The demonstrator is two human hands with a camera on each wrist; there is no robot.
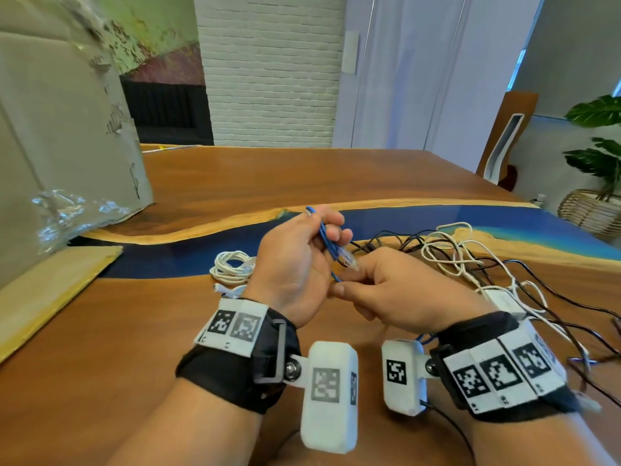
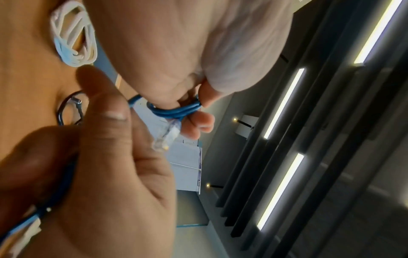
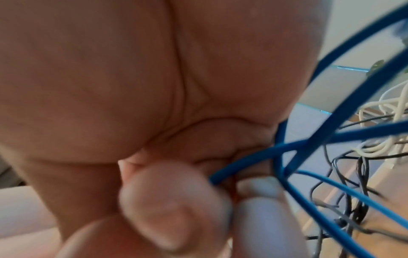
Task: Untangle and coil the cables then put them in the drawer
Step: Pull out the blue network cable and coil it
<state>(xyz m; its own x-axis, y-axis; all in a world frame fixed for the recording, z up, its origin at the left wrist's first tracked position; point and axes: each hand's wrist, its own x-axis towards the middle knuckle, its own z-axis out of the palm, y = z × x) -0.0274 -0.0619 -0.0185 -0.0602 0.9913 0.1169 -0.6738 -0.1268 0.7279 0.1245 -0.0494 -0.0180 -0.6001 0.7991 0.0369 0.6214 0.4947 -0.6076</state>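
A blue network cable [image 1: 327, 240] with a clear plug [image 1: 351, 260] is held above the wooden table [image 1: 235, 176]. My left hand [image 1: 299, 260] grips several loops of it [image 2: 176, 110], and the plug [image 2: 166, 135] hangs below the fingers. My right hand [image 1: 386, 290] pinches a strand of the blue cable [image 3: 243, 162] between thumb and fingers, just beside the left hand. A coiled white cable [image 1: 232, 265] lies on the table left of my hands. A tangle of black and white cables [image 1: 470, 257] spreads to the right. No drawer is visible.
A large cardboard box [image 1: 60, 136] with plastic wrap stands at the left, and a flat cardboard piece [image 1: 50, 290] lies before it. A white adapter [image 1: 504, 301] sits by my right wrist. A potted plant [image 1: 598, 163] stands beyond the table's right edge.
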